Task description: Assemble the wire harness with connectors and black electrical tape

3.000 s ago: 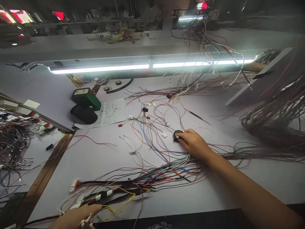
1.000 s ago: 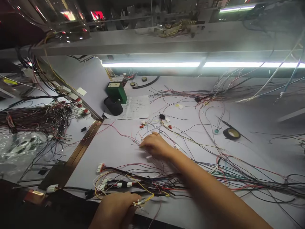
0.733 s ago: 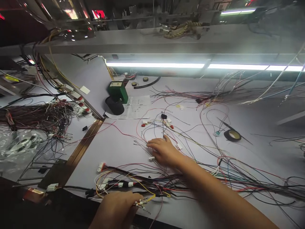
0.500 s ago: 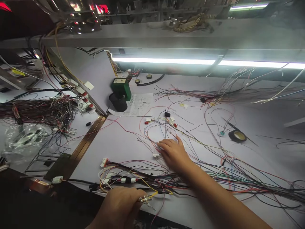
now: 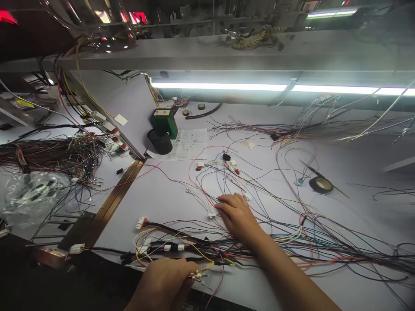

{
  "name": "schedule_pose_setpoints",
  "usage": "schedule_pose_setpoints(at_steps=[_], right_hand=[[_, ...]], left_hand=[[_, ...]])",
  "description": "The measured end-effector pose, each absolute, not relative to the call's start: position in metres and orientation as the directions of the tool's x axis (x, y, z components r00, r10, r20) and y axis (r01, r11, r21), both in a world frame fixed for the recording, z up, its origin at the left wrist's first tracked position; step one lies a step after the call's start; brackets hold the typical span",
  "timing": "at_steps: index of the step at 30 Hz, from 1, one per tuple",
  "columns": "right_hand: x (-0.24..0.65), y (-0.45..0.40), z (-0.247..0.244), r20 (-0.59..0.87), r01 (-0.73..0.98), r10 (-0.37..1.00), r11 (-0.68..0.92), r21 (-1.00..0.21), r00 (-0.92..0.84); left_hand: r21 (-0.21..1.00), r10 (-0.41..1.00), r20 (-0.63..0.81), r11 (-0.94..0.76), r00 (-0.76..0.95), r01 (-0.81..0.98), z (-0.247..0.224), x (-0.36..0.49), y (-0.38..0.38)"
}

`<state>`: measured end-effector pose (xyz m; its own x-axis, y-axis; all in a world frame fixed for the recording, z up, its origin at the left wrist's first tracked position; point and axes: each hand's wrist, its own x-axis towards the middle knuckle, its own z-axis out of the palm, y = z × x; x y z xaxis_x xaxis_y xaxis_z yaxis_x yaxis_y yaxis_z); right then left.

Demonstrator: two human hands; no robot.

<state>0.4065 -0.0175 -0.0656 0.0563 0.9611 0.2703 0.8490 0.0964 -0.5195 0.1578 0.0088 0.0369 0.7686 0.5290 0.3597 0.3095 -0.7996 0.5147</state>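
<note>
Low in the view, my left hand is closed around a bunch of wire ends tipped with metal terminals. Further up, my right hand rests palm down with its fingers curled over thin wires on the table. Its thumb and the exact grip are hidden. A small white connector lies just left of those fingers. Beyond them sit a black connector and a red connector. Between my hands stretches a wire harness with a white multi-pin connector at its left end.
A roll of black tape lies to the right. At the back left stand a green box and a black cup by a printed sheet. A thick wire bundle lies past the divider. A lit tube hangs under the shelf.
My right hand has drawn its fingers closer together and come slightly nearer to me. My left hand keeps its hold on the wire ends. The camera view has shifted a little.
</note>
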Motion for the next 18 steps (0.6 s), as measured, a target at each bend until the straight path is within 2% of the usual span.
schedule_pose_setpoints(at_steps=[3, 8, 12, 14, 18], right_hand=[[0.407, -0.018, -0.064, 0.273, 0.838, 0.959, 0.09, -0.538, 0.072], [0.408, -0.019, -0.064, 0.282, 0.823, 0.957, 0.102, -0.559, 0.073], [0.409, -0.017, -0.06, 0.313, 0.767, 0.945, 0.13, -0.629, 0.097], [0.413, -0.016, -0.053, 0.329, 0.681, 0.926, 0.12, -0.723, 0.186], [0.429, -0.021, -0.032, 0.26, 0.44, 0.816, 0.007, -0.898, 0.516]], left_hand=[[0.496, 0.517, 0.322, -0.806, 0.793, 0.323, 0.037, 0.158, 0.008], [0.539, 0.51, 0.229, -0.775, 0.829, 0.328, 0.036, 0.158, 0.008], [0.535, 0.58, 0.313, -0.762, 0.752, 0.365, 0.042, 0.156, 0.008], [0.52, 0.612, 0.349, -0.757, 0.71, 0.396, 0.045, 0.152, 0.009], [0.51, 0.663, 0.322, -0.723, 0.676, 0.467, 0.043, 0.139, 0.011]])
